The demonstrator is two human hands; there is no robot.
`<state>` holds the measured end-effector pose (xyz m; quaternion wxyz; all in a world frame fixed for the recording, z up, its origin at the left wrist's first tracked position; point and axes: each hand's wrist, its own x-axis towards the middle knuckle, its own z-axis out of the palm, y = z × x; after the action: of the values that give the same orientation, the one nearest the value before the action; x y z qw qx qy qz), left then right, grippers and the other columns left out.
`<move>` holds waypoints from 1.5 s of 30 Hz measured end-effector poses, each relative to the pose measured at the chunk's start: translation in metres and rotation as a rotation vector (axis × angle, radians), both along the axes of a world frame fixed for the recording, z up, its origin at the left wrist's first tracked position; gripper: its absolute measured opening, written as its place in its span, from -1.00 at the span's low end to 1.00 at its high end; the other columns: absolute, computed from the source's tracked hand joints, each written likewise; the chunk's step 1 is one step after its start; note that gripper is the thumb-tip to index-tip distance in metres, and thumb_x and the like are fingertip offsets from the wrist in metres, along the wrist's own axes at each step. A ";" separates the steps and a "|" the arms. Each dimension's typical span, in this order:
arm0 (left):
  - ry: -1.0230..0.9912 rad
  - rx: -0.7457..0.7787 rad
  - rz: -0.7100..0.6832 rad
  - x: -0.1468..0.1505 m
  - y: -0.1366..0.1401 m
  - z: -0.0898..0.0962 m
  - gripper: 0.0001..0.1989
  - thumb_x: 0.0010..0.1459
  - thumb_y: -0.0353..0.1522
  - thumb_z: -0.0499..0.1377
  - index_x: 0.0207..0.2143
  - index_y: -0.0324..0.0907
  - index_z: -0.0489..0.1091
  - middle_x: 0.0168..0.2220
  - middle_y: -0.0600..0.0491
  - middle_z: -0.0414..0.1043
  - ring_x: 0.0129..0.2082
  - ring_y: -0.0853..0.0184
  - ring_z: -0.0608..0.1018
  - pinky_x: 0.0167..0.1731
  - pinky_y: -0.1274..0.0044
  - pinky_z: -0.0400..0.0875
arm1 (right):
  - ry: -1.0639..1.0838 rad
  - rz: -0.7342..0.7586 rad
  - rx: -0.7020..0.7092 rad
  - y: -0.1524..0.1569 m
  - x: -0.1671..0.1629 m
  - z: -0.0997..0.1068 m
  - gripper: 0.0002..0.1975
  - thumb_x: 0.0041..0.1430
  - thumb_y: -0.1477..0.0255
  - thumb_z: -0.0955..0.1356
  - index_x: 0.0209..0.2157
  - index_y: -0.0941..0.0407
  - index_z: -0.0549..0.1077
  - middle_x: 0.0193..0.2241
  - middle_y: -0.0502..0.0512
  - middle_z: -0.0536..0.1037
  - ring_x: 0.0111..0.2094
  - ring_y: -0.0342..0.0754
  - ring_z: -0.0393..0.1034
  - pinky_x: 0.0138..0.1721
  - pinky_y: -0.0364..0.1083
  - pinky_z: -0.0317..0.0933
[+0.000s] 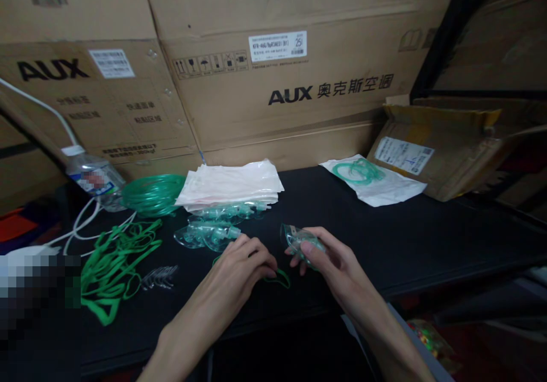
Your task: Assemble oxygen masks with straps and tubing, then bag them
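In my right hand (pixel 331 251) is a clear greenish plastic face mask (pixel 294 235), gripped between the thumb and fingers. My left hand (pixel 252 259) pinches a thin green elastic strap (pixel 282 282), whose loop shows beyond the fingertips. The two hands are apart, low over the black tabletop. Just behind my left hand lie several more clear green masks (pixel 209 234). To its left are a tangled heap of green straps (pixel 123 256) and a few small clear plastic pieces (pixel 159 277).
A stack of white packets (pixel 231 182) lies behind the masks, beside coiled green tubing (pixel 154 194) and a plastic bottle (pixel 94 177). At the back right are a packet with green tubing (pixel 397 188) and an open cardboard box (pixel 405 148). Large cartons (pixel 299 114) wall off the back.
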<state>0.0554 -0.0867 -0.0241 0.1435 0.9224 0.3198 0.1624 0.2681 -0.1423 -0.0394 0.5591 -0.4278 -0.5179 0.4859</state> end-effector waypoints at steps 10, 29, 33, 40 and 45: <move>-0.262 0.080 0.019 0.000 0.001 -0.007 -0.84 0.38 -0.51 0.13 -0.24 -0.11 0.43 -0.20 0.10 0.50 -0.18 0.26 0.43 -0.14 0.44 0.29 | -0.018 -0.026 -0.017 0.002 -0.003 0.005 -0.70 0.31 0.13 0.40 -0.17 0.08 0.47 -0.36 -0.01 0.53 -0.30 -0.08 0.45 -0.21 -0.11 0.33; -0.603 0.004 0.046 0.001 -0.008 0.002 -0.88 0.29 -0.47 0.28 -0.19 -0.07 0.54 -0.26 0.17 0.61 -0.26 0.41 0.61 -0.20 0.58 0.45 | 0.097 0.044 -0.053 0.002 -0.022 0.000 -0.72 0.24 0.21 0.47 -0.08 0.01 0.45 -0.22 -0.06 0.56 -0.15 -0.11 0.44 -0.10 -0.15 0.29; -0.606 0.004 0.045 0.001 -0.008 0.001 -0.88 0.28 -0.47 0.29 -0.19 -0.07 0.55 -0.28 0.17 0.61 -0.29 0.41 0.62 -0.21 0.58 0.46 | 0.077 0.043 -0.068 0.001 -0.022 0.002 -0.72 0.25 0.20 0.47 -0.11 0.01 0.44 -0.24 -0.07 0.56 -0.17 -0.12 0.42 -0.12 -0.16 0.27; -0.617 0.011 0.043 -0.001 -0.011 0.002 -0.88 0.29 -0.48 0.28 -0.19 -0.09 0.55 -0.27 0.13 0.62 -0.28 0.39 0.63 -0.21 0.54 0.49 | 0.063 0.030 -0.068 0.002 -0.023 0.002 -0.72 0.27 0.19 0.46 -0.12 0.03 0.41 -0.27 -0.06 0.55 -0.23 -0.12 0.41 -0.18 -0.16 0.26; -0.607 0.026 0.051 0.001 -0.012 0.004 -0.90 0.28 -0.48 0.28 -0.22 -0.11 0.54 -0.30 0.12 0.62 -0.31 0.37 0.62 -0.21 0.52 0.50 | 0.031 0.023 -0.038 0.002 -0.025 0.000 -0.74 0.27 0.22 0.46 -0.14 0.03 0.40 -0.26 -0.05 0.57 -0.23 -0.11 0.43 -0.19 -0.15 0.28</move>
<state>0.0568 -0.0989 -0.0204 0.2168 0.8250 0.2833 0.4384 0.2431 -0.1401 -0.0397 0.5533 -0.4249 -0.5046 0.5087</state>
